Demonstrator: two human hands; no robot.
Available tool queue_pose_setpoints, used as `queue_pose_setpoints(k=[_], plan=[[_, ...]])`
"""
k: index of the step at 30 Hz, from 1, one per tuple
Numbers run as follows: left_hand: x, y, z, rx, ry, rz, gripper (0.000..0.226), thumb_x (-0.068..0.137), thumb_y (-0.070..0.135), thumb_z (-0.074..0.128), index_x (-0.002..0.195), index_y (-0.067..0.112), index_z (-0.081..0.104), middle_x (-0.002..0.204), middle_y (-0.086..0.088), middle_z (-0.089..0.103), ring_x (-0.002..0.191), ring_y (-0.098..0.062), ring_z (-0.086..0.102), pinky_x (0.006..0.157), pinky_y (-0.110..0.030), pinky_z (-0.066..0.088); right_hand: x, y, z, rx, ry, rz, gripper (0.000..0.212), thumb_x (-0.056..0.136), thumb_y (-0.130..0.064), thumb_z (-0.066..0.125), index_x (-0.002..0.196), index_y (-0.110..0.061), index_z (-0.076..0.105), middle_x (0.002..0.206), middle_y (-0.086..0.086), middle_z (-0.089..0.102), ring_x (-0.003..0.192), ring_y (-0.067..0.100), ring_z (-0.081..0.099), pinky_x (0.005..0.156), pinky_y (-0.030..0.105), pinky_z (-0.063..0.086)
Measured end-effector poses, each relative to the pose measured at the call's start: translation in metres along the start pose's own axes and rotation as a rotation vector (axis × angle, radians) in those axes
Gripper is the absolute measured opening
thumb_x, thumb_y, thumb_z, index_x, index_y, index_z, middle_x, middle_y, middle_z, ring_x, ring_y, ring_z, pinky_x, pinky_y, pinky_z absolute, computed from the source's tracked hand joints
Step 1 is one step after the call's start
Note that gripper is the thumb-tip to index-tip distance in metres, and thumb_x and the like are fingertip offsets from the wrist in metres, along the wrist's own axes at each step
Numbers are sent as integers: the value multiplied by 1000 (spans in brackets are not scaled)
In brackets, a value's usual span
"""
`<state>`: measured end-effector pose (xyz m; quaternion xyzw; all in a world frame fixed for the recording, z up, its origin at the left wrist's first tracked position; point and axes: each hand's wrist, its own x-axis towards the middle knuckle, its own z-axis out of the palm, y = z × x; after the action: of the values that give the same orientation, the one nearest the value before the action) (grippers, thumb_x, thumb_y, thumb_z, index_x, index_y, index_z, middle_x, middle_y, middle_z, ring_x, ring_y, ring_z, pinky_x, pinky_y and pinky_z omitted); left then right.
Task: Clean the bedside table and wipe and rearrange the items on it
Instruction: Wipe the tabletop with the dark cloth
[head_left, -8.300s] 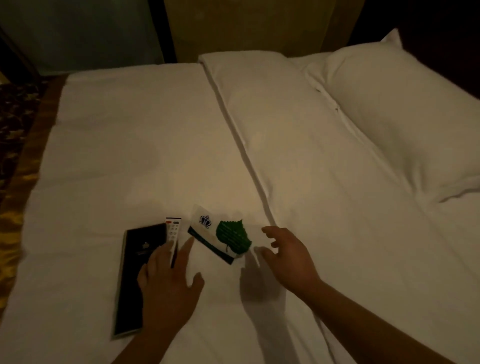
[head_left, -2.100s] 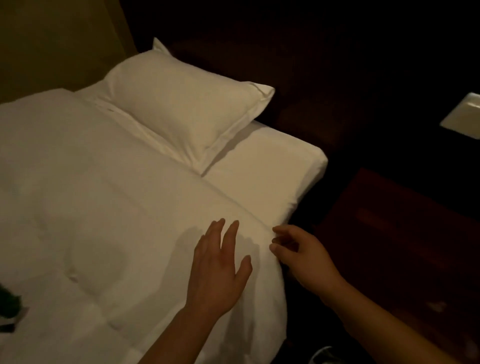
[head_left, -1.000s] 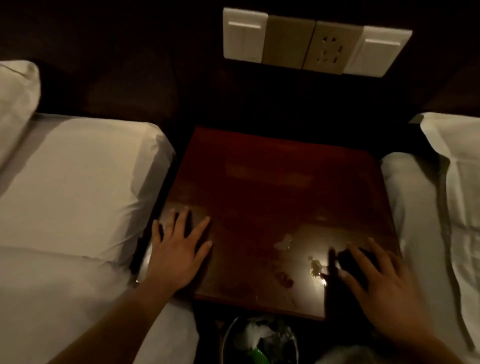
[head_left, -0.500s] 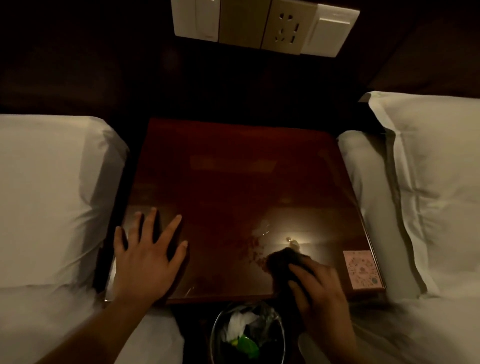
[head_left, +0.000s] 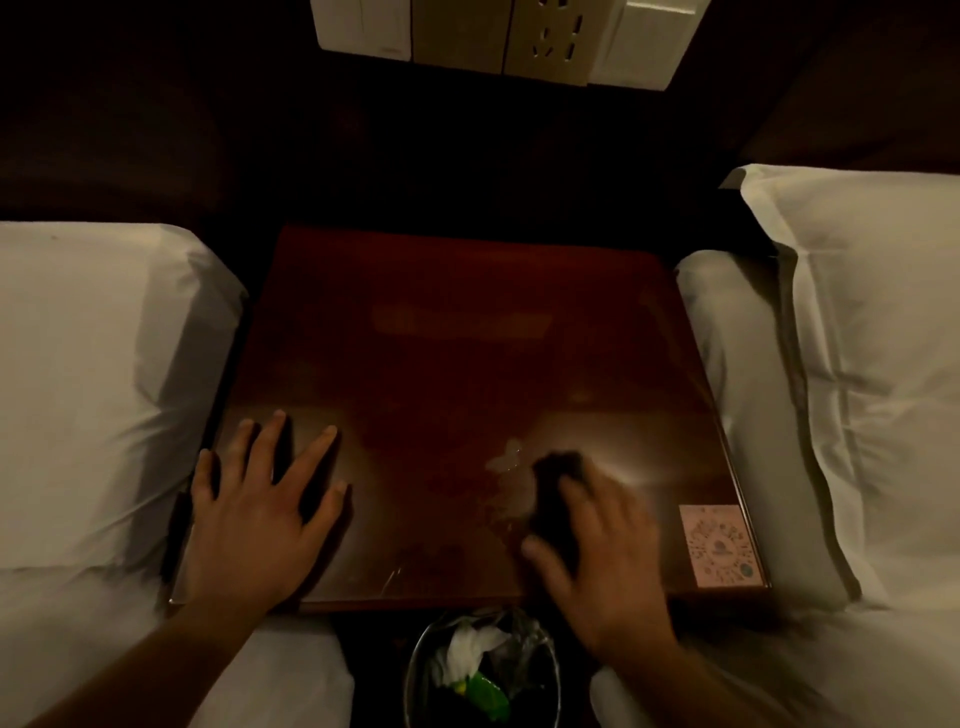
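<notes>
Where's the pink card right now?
In the head view, the pink card lies on the front right corner of the bedside table, just right of the right hand pressing a dark cloth.

left hand (head_left: 254, 525): bare from my feed, five fingers, short pale nails catching the dim light.
left forearm (head_left: 156, 670): bare down to the frame's lower edge.
right hand (head_left: 608, 561): bare, smeared by blur; I cannot read its nails.
right forearm (head_left: 701, 686): bare, blurred, in shadow.

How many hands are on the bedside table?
2. The left hand lies flat at the near-left corner of the bedside table; the right hand presses a dark cloth near its front edge.
</notes>
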<state>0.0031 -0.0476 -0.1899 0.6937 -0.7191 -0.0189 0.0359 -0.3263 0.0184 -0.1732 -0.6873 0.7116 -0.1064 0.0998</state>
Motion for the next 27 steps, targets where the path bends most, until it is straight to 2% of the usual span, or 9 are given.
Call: queue_pose_setpoints(k=[3, 7, 9, 11, 15, 19, 23, 25, 27], plan=[[0, -3, 4, 5, 9, 4, 60, 92, 68, 25, 148, 50, 34, 157, -9, 34, 148, -32, 24, 115, -59, 19, -9, 18, -1, 0, 31, -227, 55, 90, -62, 46, 129, -23, 54, 140, -1, 46, 117, 20, 49, 95, 33, 38], [2, -5, 9, 24, 39, -1, 59, 91, 68, 28, 147, 51, 34, 157, -7, 34, 147, -30, 25, 114, -58, 20, 71, 58, -28, -84, 165, 67, 31, 84, -53, 50, 91, -24, 59, 93, -2, 52, 81, 21, 57, 66, 30, 47], [2, -5, 10, 22, 48, 2, 59, 90, 67, 31, 147, 51, 34, 157, -6, 34, 147, -30, 25, 114, -58, 20, 113, 75, -40, -44, 223, 273, 35, 86, -50, 54, 99, -19, 61, 103, 8, 56, 92, 32, 58, 75, 37, 47], [2, -4, 10, 29, 51, 3, 58, 90, 66, 33, 146, 50, 35, 157, -7, 34, 147, -31, 25, 114, -58, 21, 131, 74, -37, -33, 182, 313, 46, 91, -49, 52, 120, -14, 58, 133, 13, 50, 118, 38, 47, 95, 46, 41], [0, -3, 6, 11, 40, -4, 59, 90, 64, 33, 146, 48, 39, 157, -8, 34, 147, -32, 26, 114, -57, 19, 67, 38, -8, -51, 79, 16, 53, 97, -50, 38, 140, -19, 45, 155, 2, 31, 140, 28, 27, 112, 40, 27], [1, -1, 4, 5, 33, -7, 58, 91, 64, 33, 146, 48, 37, 157, -7, 33, 148, -31, 25, 114, -57, 18, 40, 67, -18, -78, 54, -54, 55, 96, -51, 38, 138, -17, 50, 150, 4, 42, 132, 27, 40, 112, 38, 28], [2, -3, 9, 21, 42, -5, 57, 91, 65, 32, 146, 51, 33, 158, -6, 32, 148, -30, 24, 115, -56, 18, 60, 66, -27, -20, 208, 191, 33, 87, -34, 63, 113, -15, 65, 118, 8, 63, 102, 30, 53, 90, 44, 43], [0, -4, 10, 27, 47, 1, 58, 91, 66, 32, 146, 51, 33, 158, -5, 32, 149, -30, 23, 115, -56, 18, 58, 53, -30, 22, 213, 166, 22, 83, -44, 58, 88, -24, 66, 86, 1, 66, 79, 23, 58, 72, 37, 49], [1, -3, 9, 20, 48, 2, 57, 91, 66, 32, 146, 50, 34, 158, -5, 32, 149, -30, 23, 116, -56, 17, 50, 40, -35, 68, 137, 204, 32, 82, -59, 48, 75, -30, 59, 64, -10, 61, 59, 13, 59, 53, 29, 50]])
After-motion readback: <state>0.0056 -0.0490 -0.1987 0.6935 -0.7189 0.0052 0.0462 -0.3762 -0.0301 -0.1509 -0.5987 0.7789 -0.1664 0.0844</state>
